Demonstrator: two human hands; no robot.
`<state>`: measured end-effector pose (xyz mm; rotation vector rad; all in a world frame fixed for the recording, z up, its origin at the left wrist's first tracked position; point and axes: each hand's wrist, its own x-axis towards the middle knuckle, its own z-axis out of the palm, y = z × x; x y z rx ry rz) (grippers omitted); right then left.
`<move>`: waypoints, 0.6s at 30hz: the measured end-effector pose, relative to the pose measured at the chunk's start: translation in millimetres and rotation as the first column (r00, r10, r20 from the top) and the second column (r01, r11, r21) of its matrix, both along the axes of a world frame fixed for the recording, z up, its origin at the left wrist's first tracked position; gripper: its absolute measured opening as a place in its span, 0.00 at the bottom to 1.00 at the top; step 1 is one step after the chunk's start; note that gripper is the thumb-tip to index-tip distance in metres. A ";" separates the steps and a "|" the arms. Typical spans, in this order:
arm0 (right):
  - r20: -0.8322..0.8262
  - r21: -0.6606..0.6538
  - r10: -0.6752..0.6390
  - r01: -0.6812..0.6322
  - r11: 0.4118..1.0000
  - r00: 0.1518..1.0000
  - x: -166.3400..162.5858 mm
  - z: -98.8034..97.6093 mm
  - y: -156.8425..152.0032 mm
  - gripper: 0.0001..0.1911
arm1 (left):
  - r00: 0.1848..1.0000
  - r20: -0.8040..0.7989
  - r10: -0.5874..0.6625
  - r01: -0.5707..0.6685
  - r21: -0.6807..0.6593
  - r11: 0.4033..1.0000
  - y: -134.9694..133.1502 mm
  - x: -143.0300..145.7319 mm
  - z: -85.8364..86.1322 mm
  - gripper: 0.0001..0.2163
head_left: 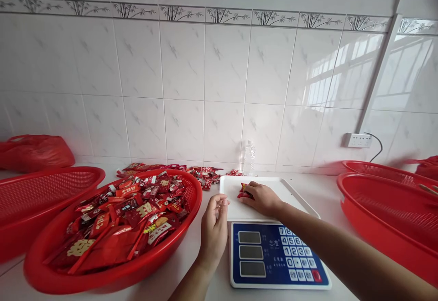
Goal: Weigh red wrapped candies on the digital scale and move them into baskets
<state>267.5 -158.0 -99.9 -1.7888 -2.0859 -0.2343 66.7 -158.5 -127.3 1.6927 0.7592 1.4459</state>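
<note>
My right hand (pixel 263 198) is on the white tray (pixel 236 212) of a digital scale, its fingers closed around small red snack packets (pixel 245 190). The fingers partly cover the packets, which touch or nearly touch the tray. At the tray's left edge, my left hand (pixel 215 221) is raised with loosely bent fingers and nothing visible in it. In front of the tray lies the scale's blue panel (pixel 270 255), with three display windows and a keypad partly hidden by my right forearm. A red plastic basket (pixel 112 287) heaped with red-wrapped snacks (pixel 128 214) stands left of my left hand.
Loose snack packets (pixel 207 173) lie along the tiled wall beside a clear plastic bottle (pixel 249 157). More red baskets stand at the far left (pixel 51 180) and right (pixel 386 221). A red bag (pixel 37 152) is at the back left; a socket (pixel 358 140) with a cable is on the wall.
</note>
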 end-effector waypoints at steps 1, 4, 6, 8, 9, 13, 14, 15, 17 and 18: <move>0.009 0.013 0.003 -0.003 1.000 1.000 0.0 -0.4 0.6 0.20 | 1.000 0.000 0.001 -0.001 -0.003 1.000 0.0 0.1 -0.1 0.14; 0.027 0.051 0.005 -0.007 0.999 1.000 -0.3 1.3 3.2 0.18 | 1.000 0.004 0.000 0.000 -0.006 1.000 0.1 0.2 -0.1 0.14; 0.021 0.082 -0.014 0.012 0.997 1.000 0.8 5.9 4.0 0.18 | 1.000 0.005 -0.001 0.001 -0.005 1.000 0.3 0.2 0.2 0.13; 0.002 0.118 -0.049 0.049 0.992 0.999 6.1 13.5 2.5 0.19 | 1.000 0.004 0.000 0.000 0.000 1.000 0.4 0.2 0.5 0.13; -0.008 0.134 -0.070 0.071 0.988 0.997 11.3 18.0 0.6 0.20 | 1.000 0.004 0.001 -0.001 0.004 1.000 0.3 0.1 0.7 0.13; -0.043 0.182 -0.197 0.201 0.962 0.980 54.1 34.7 -16.1 0.22 | 1.000 0.004 -0.003 0.003 0.018 1.000 -0.6 -0.2 0.9 0.13; -0.050 0.192 -0.243 0.248 0.950 0.969 69.7 37.3 -22.7 0.23 | 1.000 0.004 -0.003 0.003 0.019 1.000 -0.7 -0.4 0.7 0.13; -0.055 0.199 -0.293 0.298 0.934 0.955 86.3 39.1 -30.2 0.23 | 1.000 0.006 -0.003 0.003 0.020 1.000 -0.8 -0.5 0.5 0.13; -0.066 0.206 -0.394 0.399 0.894 0.917 120.9 40.1 -48.0 0.25 | 1.000 0.014 -0.008 0.008 0.027 1.000 -0.7 -0.6 0.0 0.12; -0.073 0.204 -0.444 0.449 0.870 0.893 137.8 39.3 -58.3 0.27 | 1.000 0.017 -0.011 0.010 0.032 0.999 -0.6 -0.5 -0.3 0.12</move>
